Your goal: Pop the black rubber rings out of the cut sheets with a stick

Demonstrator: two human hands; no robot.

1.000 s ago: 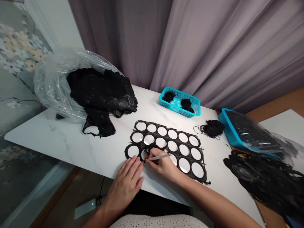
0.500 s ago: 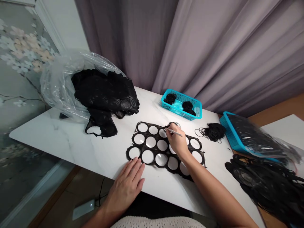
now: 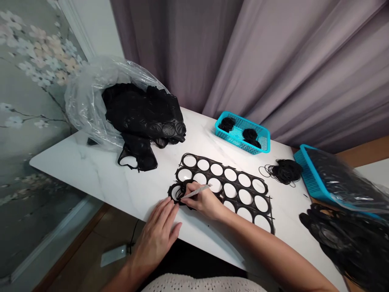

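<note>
A black sheet with rows of round holes (image 3: pixel 223 177) lies flat on the white table, the tabletop showing through the holes. My right hand (image 3: pixel 202 199) pinches a thin silvery tool (image 3: pixel 197 191) over the sheet's near left corner. Thin black rings (image 3: pixel 180 194) hang or lie at its fingertips; their exact number is hidden. My left hand (image 3: pixel 161 227) rests with fingers stretched out, its fingertips at the near left edge of the sheet.
A clear plastic bag (image 3: pixel 88 101) spills black sheets (image 3: pixel 142 113) at the left. Behind stands a turquoise basket (image 3: pixel 234 142) with black ring bundles. A loose ring pile (image 3: pixel 285 171), another turquoise basket (image 3: pixel 311 178) and black scraps (image 3: pixel 349 247) are at the right.
My right hand has moved with the tool from the sheet's far middle to its near left corner, bringing black rings there. My left hand stays by the near edge. The view has shifted slightly.
</note>
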